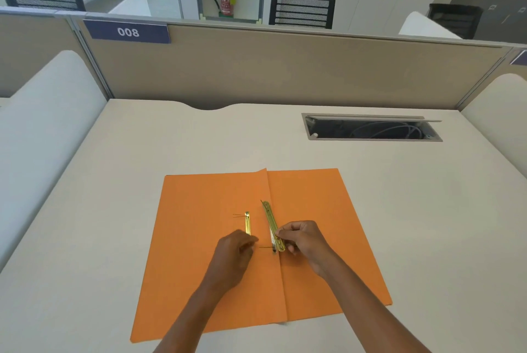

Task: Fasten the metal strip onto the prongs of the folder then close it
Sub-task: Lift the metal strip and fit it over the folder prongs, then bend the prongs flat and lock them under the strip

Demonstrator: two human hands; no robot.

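An orange folder lies open flat on the desk, its fold running down the middle. A gold metal strip lies tilted along the fold, and my right hand pinches its near end. A second gold bar lies on the left flap, with thin prongs sticking out at its far end. My left hand rests on the near end of that bar, fingers closed around a thin prong there. Another thin prong shows between the two hands.
The white desk has an open cable tray at the back right. A beige partition with a "008" label closes the far edge, and white side dividers flank the desk.
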